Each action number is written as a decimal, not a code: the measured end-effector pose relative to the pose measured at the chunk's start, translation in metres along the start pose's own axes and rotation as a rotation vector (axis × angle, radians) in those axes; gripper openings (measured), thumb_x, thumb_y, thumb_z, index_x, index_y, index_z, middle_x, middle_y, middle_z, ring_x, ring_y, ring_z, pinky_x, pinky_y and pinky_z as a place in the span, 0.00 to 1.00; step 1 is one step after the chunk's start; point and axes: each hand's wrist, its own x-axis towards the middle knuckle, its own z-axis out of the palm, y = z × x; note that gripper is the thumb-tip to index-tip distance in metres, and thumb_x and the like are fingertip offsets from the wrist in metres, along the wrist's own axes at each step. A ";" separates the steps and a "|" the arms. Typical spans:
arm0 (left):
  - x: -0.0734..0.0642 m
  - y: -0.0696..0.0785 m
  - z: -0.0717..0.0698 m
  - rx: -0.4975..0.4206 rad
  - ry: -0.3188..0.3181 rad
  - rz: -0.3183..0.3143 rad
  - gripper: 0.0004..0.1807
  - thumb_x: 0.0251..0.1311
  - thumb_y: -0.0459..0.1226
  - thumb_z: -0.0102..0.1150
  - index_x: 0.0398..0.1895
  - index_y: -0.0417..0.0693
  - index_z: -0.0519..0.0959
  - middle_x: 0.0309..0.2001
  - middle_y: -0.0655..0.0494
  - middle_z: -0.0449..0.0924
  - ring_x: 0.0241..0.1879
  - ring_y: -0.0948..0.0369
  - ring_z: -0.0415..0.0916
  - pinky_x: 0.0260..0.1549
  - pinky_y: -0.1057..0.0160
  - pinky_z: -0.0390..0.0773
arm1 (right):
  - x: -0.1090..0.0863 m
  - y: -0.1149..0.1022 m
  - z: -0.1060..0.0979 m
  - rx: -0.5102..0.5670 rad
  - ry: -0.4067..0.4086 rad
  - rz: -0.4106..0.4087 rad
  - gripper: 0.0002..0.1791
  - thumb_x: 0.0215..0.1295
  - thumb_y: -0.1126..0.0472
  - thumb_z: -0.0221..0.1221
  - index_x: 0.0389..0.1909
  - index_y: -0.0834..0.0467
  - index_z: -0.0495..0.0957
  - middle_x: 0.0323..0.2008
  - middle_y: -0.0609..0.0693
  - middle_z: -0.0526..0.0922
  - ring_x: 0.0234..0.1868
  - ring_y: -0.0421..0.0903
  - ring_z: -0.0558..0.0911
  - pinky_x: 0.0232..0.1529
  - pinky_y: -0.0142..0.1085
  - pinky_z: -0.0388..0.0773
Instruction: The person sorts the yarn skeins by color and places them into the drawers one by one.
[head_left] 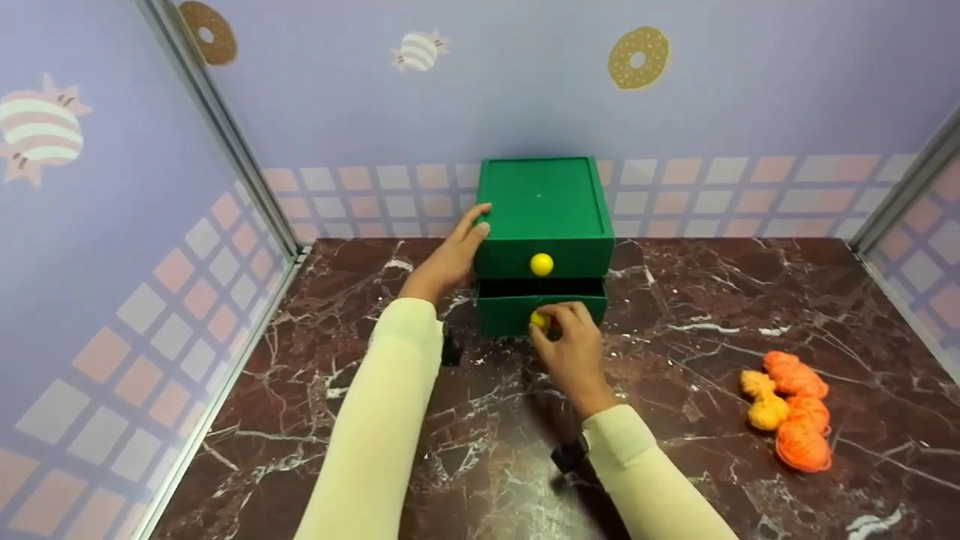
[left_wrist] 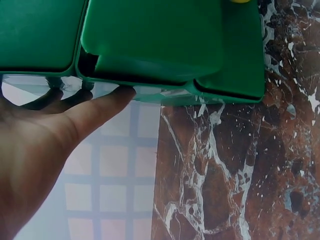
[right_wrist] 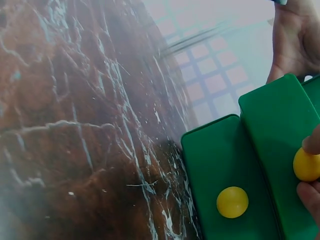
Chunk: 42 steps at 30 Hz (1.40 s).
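Note:
A green drawer cabinet [head_left: 540,196] with round yellow knobs stands against the back wall. Its middle drawer [head_left: 499,316] is pulled partly out, showing a dark gap; the head view hides what lies inside. Thumb and fingers of my right hand [head_left: 574,349] pinch that drawer's yellow knob [right_wrist: 306,165]. My left hand [head_left: 454,255] rests on the cabinet's left side, fingers extended along it, fingertips near the top edge. The upper drawer's knob [head_left: 541,264] is untouched. Below the pulled drawer, the right wrist view shows a closed bottom drawer [right_wrist: 212,150] with another yellow knob [right_wrist: 232,202].
Orange yarn bundles [head_left: 804,446] and a smaller yellow yarn bundle [head_left: 766,411] lie on the dark red marbled table [head_left: 675,480], right of the cabinet. Patterned wall panels [head_left: 360,97] enclose the table at the back and both sides.

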 end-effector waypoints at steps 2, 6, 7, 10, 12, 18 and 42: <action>-0.001 0.001 0.000 0.004 0.000 -0.011 0.27 0.75 0.55 0.34 0.75 0.76 0.50 0.77 0.50 0.45 0.65 0.47 0.65 0.65 0.49 0.66 | -0.002 -0.002 -0.001 -0.008 0.008 -0.005 0.09 0.56 0.63 0.69 0.38 0.59 0.82 0.37 0.53 0.77 0.38 0.46 0.81 0.40 0.37 0.82; -0.002 0.000 -0.003 0.080 -0.006 -0.017 0.28 0.73 0.59 0.32 0.74 0.80 0.48 0.76 0.49 0.48 0.45 0.55 0.75 0.54 0.56 0.73 | -0.007 -0.003 -0.003 -0.015 0.023 -0.016 0.09 0.55 0.63 0.69 0.37 0.59 0.82 0.37 0.52 0.78 0.36 0.45 0.81 0.39 0.37 0.81; -0.002 0.000 -0.004 0.086 -0.010 -0.016 0.28 0.73 0.60 0.32 0.74 0.80 0.47 0.75 0.48 0.49 0.35 0.58 0.74 0.48 0.58 0.74 | -0.008 -0.003 -0.004 -0.014 0.025 -0.017 0.09 0.55 0.63 0.69 0.37 0.59 0.83 0.37 0.52 0.78 0.36 0.45 0.81 0.39 0.36 0.81; -0.001 -0.001 -0.005 0.116 -0.021 -0.004 0.29 0.72 0.61 0.31 0.74 0.79 0.46 0.73 0.46 0.52 0.16 0.64 0.57 0.26 0.62 0.68 | -0.011 -0.003 -0.006 -0.012 0.028 -0.026 0.09 0.55 0.63 0.69 0.37 0.59 0.83 0.37 0.52 0.78 0.36 0.44 0.81 0.38 0.36 0.81; 0.001 0.000 -0.004 0.120 -0.025 0.008 0.29 0.72 0.60 0.31 0.75 0.78 0.46 0.74 0.47 0.49 0.15 0.66 0.60 0.26 0.65 0.67 | -0.013 -0.003 -0.009 -0.015 0.039 -0.029 0.09 0.54 0.63 0.69 0.36 0.59 0.83 0.36 0.52 0.78 0.36 0.44 0.81 0.38 0.36 0.81; -0.001 -0.001 -0.006 0.123 -0.013 -0.005 0.28 0.73 0.60 0.31 0.74 0.79 0.47 0.74 0.49 0.49 0.21 0.60 0.66 0.41 0.61 0.69 | -0.017 -0.007 -0.009 -0.007 0.044 -0.050 0.10 0.53 0.64 0.71 0.36 0.59 0.83 0.36 0.51 0.78 0.35 0.43 0.80 0.37 0.34 0.80; 0.001 -0.001 -0.003 0.124 -0.024 0.023 0.28 0.74 0.58 0.31 0.75 0.74 0.47 0.77 0.50 0.43 0.73 0.45 0.51 0.70 0.46 0.56 | -0.021 0.002 -0.029 0.035 0.055 -0.118 0.04 0.54 0.65 0.69 0.30 0.57 0.84 0.33 0.48 0.81 0.32 0.40 0.81 0.35 0.32 0.80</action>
